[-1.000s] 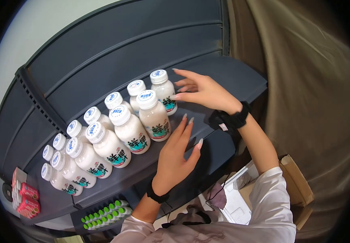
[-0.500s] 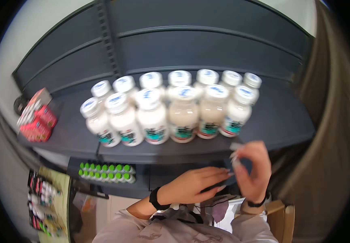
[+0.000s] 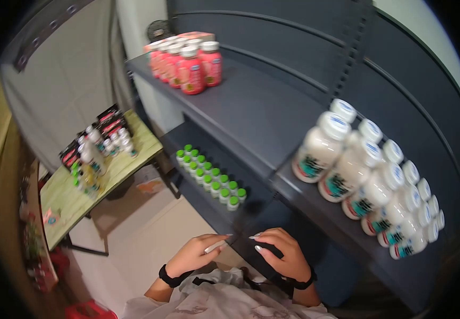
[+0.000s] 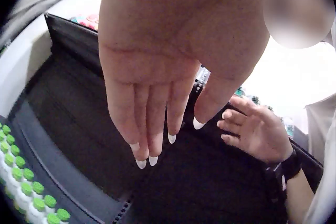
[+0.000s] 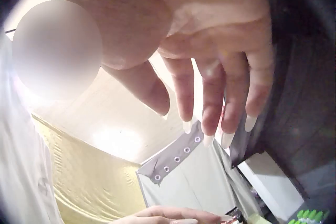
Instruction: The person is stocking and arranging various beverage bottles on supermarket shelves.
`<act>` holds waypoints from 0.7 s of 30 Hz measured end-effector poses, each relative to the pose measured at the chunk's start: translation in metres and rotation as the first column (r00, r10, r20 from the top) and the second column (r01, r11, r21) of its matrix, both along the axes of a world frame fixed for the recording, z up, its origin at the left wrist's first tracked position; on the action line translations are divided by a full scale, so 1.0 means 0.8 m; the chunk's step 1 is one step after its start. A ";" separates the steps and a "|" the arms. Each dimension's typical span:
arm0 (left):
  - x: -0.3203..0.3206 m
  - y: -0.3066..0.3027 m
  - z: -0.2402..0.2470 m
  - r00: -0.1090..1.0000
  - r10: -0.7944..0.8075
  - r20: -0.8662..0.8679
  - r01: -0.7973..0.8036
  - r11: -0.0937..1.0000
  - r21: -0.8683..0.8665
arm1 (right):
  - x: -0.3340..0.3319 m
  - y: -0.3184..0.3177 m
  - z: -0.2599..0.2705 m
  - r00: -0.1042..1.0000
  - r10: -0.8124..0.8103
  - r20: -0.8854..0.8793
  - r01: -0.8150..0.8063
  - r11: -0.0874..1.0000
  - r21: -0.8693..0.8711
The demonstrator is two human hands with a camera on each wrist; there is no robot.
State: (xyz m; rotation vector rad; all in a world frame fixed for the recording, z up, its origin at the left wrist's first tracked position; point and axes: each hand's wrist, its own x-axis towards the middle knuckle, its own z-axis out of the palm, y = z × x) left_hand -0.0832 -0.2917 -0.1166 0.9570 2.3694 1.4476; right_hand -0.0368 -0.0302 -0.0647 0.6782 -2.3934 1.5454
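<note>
Both hands hover at the front of the body, below the dark shelf [image 3: 262, 106], and hold nothing. In the head view the left hand [image 3: 195, 254] has its fingers pointing right, towards the right hand [image 3: 283, 256]; a gap separates them. The left wrist view shows the left palm [image 4: 152, 61] with its fingers straight. Loosely bent and spread are the fingers of the right hand [image 5: 215, 50] in the right wrist view. On the shelf to the right stand white milky bottles [image 3: 320, 149] in two rows, their labels teal and black.
Pink bottles [image 3: 192, 77] with white caps stand at the shelf's far left end. Green-capped bottles [image 3: 207, 178] fill part of a lower shelf. A light green table [image 3: 126, 173] at left carries assorted bottles and black packs. A red object [image 3: 91, 309] lies at the bottom left.
The head view has swung left, so the white bottles now appear at right. Both hands have come away from those bottles, back in front of the body.
</note>
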 end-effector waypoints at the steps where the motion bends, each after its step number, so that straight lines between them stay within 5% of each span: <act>1: 0.002 -0.013 0.006 0.997 0.055 0.054 -0.055 0.998 -0.010 | -0.010 -0.008 -0.008 0.999 0.007 0.049 -0.007 1.000 -0.002; 10: 0.000 -0.126 -0.018 0.963 0.266 0.032 -0.267 0.963 0.025 | -0.093 -0.133 -0.057 0.961 0.132 0.243 -0.135 0.991 -0.004; 21: -0.023 -0.349 -0.037 0.809 0.588 0.012 -0.588 0.809 -0.026 | -0.184 -0.347 -0.090 0.919 0.279 0.278 -0.302 0.952 0.043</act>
